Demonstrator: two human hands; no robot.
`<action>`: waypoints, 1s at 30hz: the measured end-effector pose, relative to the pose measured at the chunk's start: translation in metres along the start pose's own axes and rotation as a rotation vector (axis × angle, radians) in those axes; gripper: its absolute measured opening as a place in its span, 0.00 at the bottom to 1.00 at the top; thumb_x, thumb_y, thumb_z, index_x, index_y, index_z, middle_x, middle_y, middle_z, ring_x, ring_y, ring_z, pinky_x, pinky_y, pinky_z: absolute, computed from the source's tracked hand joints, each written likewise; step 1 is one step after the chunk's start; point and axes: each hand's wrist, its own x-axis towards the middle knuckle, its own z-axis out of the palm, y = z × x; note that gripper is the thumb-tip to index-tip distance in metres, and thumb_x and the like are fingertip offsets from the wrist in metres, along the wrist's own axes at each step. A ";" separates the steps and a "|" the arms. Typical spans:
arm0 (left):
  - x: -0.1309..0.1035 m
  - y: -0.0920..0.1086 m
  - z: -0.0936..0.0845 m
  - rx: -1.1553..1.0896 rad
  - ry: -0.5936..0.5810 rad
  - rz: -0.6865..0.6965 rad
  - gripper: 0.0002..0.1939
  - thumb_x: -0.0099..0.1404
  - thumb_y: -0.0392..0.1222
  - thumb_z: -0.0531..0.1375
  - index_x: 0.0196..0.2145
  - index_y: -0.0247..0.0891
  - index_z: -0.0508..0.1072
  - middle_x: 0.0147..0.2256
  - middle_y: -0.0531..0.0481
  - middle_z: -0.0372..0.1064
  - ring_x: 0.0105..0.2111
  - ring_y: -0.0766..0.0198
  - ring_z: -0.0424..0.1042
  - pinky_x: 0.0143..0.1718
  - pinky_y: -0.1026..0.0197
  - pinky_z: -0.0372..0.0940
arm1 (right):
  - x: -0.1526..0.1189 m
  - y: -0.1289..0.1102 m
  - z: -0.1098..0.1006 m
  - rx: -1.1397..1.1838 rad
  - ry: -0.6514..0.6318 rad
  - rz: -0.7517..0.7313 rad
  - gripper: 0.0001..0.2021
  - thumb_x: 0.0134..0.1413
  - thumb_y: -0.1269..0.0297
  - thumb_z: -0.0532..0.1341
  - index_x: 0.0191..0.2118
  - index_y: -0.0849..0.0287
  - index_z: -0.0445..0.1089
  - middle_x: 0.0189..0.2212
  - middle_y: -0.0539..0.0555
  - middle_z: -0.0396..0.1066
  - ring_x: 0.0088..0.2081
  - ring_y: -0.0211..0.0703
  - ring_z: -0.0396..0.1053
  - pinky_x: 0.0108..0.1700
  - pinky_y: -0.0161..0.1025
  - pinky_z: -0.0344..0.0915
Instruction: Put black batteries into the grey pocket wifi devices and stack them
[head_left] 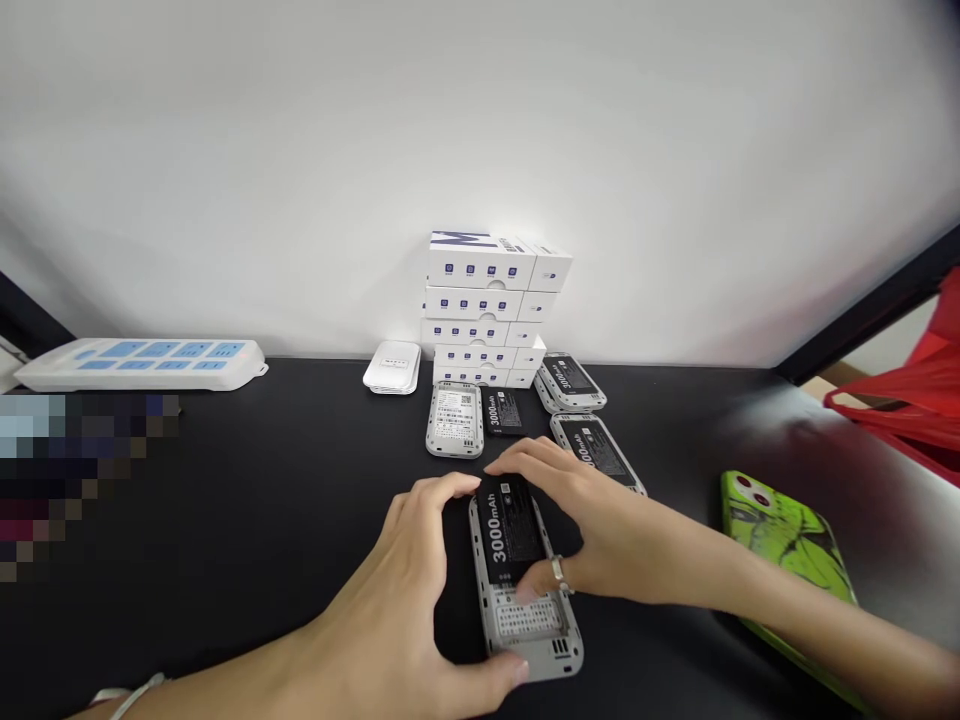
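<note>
A black 3000mAh battery [513,530] lies partly in the open back of a grey handheld device [531,655]. The printed label at the device's lower end is uncovered. My right hand [577,510] grips the battery, thumb at its lower edge and fingers at its upper end. On the left, my left hand [390,610] spans the device, thumb on its bottom rim and index finger by the battery's top corner. Beyond them are another open-backed device [455,420] with an uncovered label and a loose battery [504,412].
White boxes [480,275] stand stacked against the wall. Right of them lie devices with batteries inside [574,378], [600,450]. White covers [394,365] are piled left. A power strip [150,365] sits far left, a green-cased phone [787,530] right, a red bag [915,380] beyond.
</note>
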 end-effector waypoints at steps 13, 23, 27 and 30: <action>0.002 -0.002 0.000 0.033 -0.006 0.002 0.47 0.53 0.49 0.69 0.58 0.52 0.41 0.59 0.42 0.49 0.60 0.41 0.55 0.58 0.31 0.58 | -0.026 -0.015 0.014 -0.113 -0.154 -0.065 0.53 0.38 0.55 0.72 0.68 0.65 0.48 0.67 0.70 0.45 0.67 0.69 0.39 0.64 0.62 0.50; -0.002 -0.007 -0.003 0.026 -0.019 0.003 0.37 0.66 0.56 0.59 0.62 0.51 0.40 0.61 0.39 0.48 0.61 0.38 0.55 0.56 0.30 0.59 | -0.040 0.030 -0.029 -0.125 0.214 -0.055 0.43 0.33 0.55 0.73 0.59 0.48 0.57 0.60 0.58 0.56 0.62 0.60 0.54 0.62 0.54 0.57; -0.001 -0.006 -0.002 0.031 -0.002 0.017 0.34 0.66 0.55 0.58 0.62 0.51 0.43 0.60 0.40 0.52 0.59 0.39 0.58 0.53 0.33 0.64 | -0.037 0.071 -0.049 -0.186 0.214 0.021 0.40 0.35 0.52 0.73 0.57 0.46 0.59 0.61 0.57 0.56 0.62 0.61 0.56 0.61 0.58 0.58; -0.001 -0.005 0.000 0.019 0.039 0.019 0.33 0.66 0.55 0.59 0.61 0.51 0.46 0.59 0.41 0.54 0.57 0.41 0.61 0.53 0.34 0.64 | -0.036 0.086 -0.052 -0.192 0.187 0.042 0.35 0.38 0.50 0.71 0.55 0.46 0.63 0.63 0.56 0.55 0.62 0.60 0.56 0.60 0.59 0.59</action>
